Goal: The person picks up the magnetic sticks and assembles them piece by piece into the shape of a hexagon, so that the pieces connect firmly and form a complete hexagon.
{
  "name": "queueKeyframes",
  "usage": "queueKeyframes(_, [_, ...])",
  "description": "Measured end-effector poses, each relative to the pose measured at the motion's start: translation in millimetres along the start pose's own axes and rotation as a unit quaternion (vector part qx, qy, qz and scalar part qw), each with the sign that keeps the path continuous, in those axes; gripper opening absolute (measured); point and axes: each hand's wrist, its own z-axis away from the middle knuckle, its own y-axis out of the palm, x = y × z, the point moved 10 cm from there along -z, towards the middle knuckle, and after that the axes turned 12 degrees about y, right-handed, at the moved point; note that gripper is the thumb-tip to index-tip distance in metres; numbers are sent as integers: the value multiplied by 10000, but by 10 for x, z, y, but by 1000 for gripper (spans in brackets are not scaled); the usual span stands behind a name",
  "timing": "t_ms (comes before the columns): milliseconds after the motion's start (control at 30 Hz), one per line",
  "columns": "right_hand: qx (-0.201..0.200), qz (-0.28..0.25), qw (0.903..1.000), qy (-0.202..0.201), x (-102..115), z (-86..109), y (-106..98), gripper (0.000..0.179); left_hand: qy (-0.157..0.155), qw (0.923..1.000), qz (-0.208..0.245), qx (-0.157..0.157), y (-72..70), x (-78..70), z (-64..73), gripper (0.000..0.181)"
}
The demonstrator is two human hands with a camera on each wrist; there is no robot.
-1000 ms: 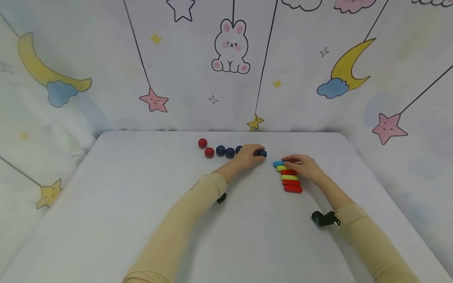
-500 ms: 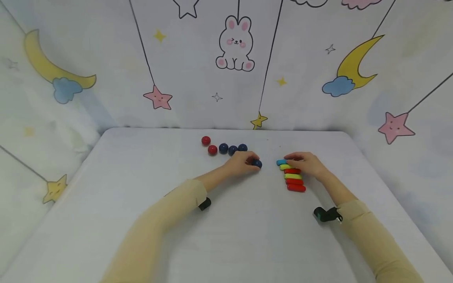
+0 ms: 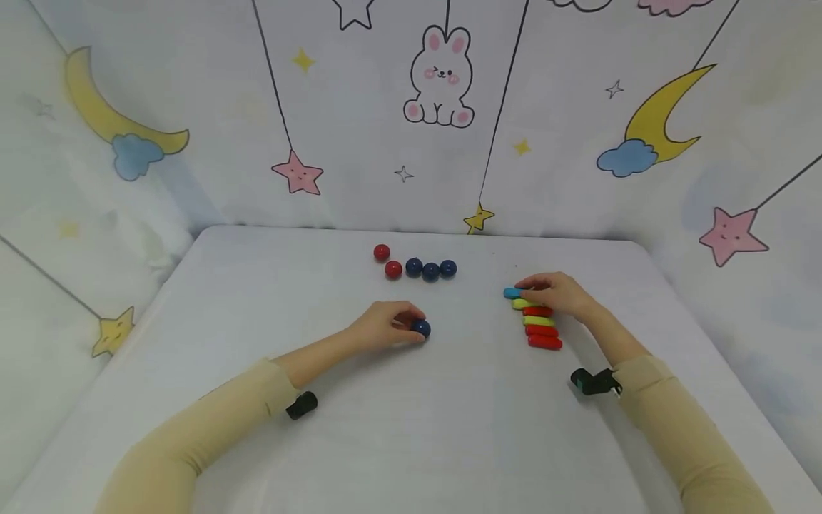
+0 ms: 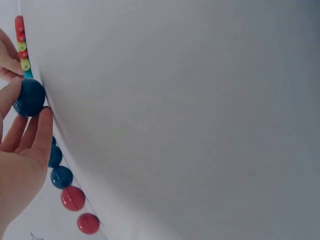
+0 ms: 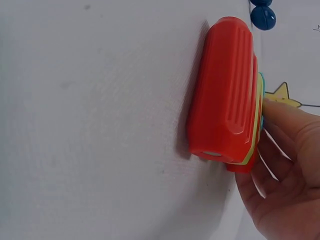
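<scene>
two pale sleeves reach forward over a white table, the left sleeve and the right sleeve, with a black device below the left cuff and another black device beside the right one. a row of six short bars lies beyond the right device, side by side: the nearest red bar, a second red bar, a yellow bar, a third red bar, a second yellow bar and a blue bar at the far end.

left of the row and well apart from it, the person's left hand grips a dark blue ball between thumb and fingers. the right hand reaches over the far bars and pinches the blue bar by thumb and fingertips.

farther back, three blue balls sit close together, with one red ball just beside them on the left and another red ball a little behind it. past the table's far edge hangs a white cloth printed with a rabbit, stars and moons.
</scene>
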Motion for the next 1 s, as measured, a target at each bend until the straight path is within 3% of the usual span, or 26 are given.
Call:
queueKeyframes(167, [92, 41, 9999, -25, 65, -33, 23, 35, -140, 9997, 129, -140, -75, 32, 301, 35])
queueKeyframes(367, [93, 172, 9996, -195, 184, -98, 86, 34, -141, 9992, 221, -291, -109, -17, 485, 34])
queueKeyframes(567, [119, 284, 9977, -606, 417, -114, 179, 29, -219, 9986, 310, -369, -126, -44, 551, 33])
queueKeyframes(767, [283, 142, 9957, -872, 623, -24, 336, 28, -207, 9984, 318, -408, -122, -73, 560, 34])
queueKeyframes(1000, [447, 81, 9884, -1448, 882, 103, 589, 27, -218, 9983, 338, -415, -115, -85, 567, 34])
